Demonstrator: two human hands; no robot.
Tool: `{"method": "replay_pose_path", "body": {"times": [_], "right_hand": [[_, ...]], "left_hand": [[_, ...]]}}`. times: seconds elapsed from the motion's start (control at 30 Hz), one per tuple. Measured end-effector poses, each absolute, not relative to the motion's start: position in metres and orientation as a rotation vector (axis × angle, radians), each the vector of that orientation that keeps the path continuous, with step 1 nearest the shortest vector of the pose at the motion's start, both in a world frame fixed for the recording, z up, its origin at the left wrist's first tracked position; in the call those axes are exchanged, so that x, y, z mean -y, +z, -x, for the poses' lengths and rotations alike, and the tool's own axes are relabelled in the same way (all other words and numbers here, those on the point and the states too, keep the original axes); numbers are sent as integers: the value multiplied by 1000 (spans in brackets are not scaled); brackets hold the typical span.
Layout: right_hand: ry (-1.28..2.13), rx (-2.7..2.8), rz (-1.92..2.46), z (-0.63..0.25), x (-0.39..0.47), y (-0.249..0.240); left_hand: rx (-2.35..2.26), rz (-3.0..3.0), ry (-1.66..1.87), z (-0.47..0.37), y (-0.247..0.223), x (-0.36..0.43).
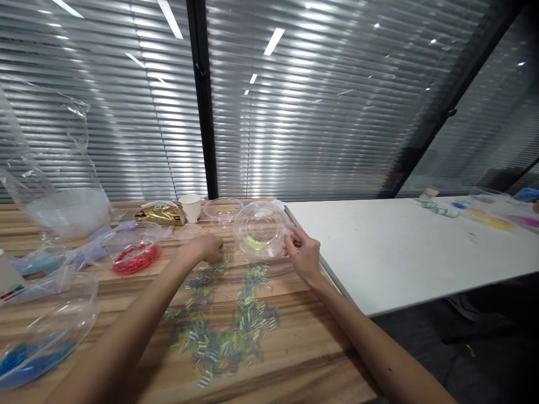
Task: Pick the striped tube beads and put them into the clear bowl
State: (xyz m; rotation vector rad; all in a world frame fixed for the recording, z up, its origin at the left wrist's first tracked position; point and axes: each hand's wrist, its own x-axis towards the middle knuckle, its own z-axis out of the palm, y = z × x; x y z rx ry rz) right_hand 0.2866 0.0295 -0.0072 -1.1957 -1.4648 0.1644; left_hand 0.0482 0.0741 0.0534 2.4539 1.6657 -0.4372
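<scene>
My right hand pinches the rim of a clear plastic bowl, which is tilted toward me. A few yellow-green pieces lie low in this bowl. Just left of it, my left hand is closed with its fingers curled down at the upper end of the scattered pieces; what they hold, if anything, is hidden. Many small tube-like pieces in clear, yellow and green spread over the wooden table in a rough U shape below both hands.
Left are a bowl with red pieces, a bowl with blue pieces and a large clear bag. Behind stand a paper cup, a gold packet and another clear bowl. A white table adjoins right.
</scene>
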Motion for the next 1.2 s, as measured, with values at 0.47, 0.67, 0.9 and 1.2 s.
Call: {"method": "replay_pose_path", "body": {"times": [0.47,0.67,0.9,1.2], "right_hand": [[133,1467,1174,-287,-27,-2],[117,1416,1182,-289,-30,-1],[91,1468,1212,-286,-27,-1],[58,1490,1173,-284,-25,-2]], "left_hand": [[-1523,-2582,-382,-71,73,-44],[-1495,-2625,-307,-77,80,-33],[-1502,-2542,-438,-77,83,-29],[-1807,-2740,-331,-77,93,-18]]}}
